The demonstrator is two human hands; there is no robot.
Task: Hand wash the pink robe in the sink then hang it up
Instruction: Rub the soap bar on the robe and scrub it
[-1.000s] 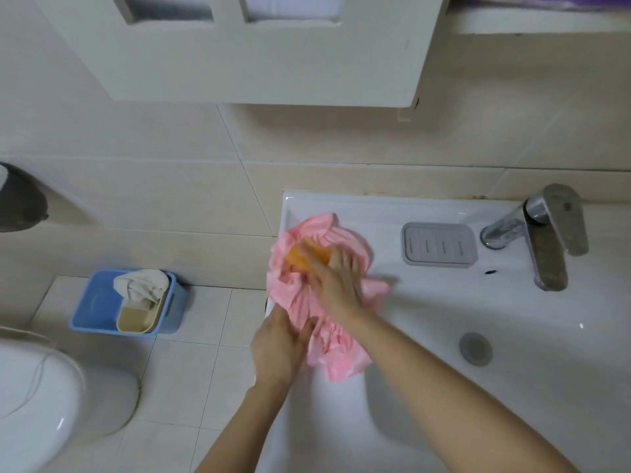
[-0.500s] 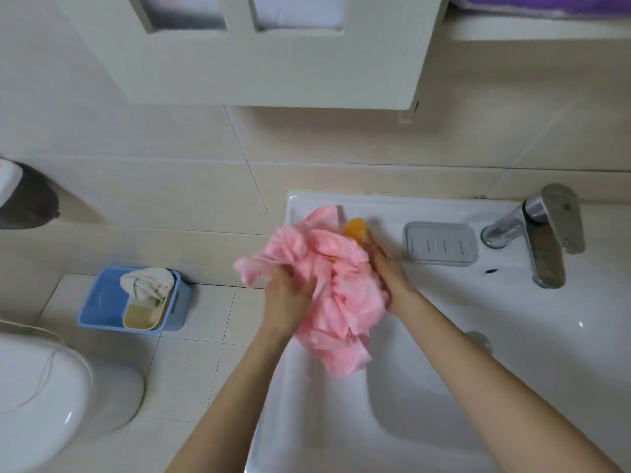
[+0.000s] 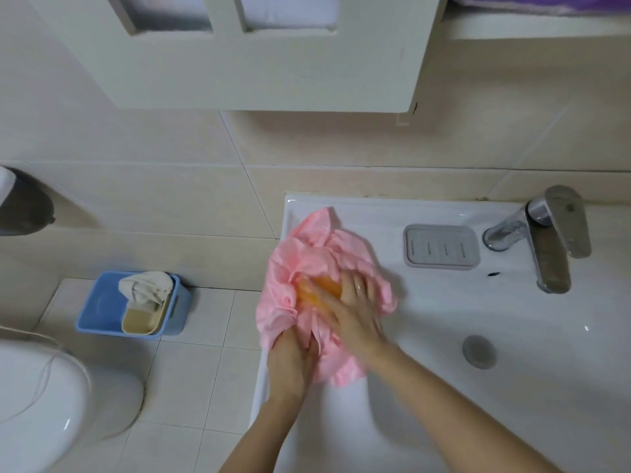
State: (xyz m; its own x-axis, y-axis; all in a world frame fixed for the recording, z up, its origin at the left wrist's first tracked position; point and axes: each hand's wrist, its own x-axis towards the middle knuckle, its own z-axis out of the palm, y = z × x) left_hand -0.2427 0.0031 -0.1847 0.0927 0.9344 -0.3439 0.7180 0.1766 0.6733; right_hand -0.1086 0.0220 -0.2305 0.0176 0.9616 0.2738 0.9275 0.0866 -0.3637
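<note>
Person soaps a bunched pink robe (image 3: 307, 250) on the left side of a white sink (image 3: 426, 302).

The left hand (image 3: 290, 363) grips the robe's near end at the sink's left rim, fingers curled into the cloth. The right hand (image 3: 355, 312), blurred, holds an orange bar of soap (image 3: 321, 290) against the fabric heaped toward the back left corner. Beyond lie a grey drain plug (image 3: 479, 349), a grey soap dish (image 3: 441, 247) and a chrome tap (image 3: 549, 240). A blue bin (image 3: 99, 308) sits on the floor to the left.
</note>
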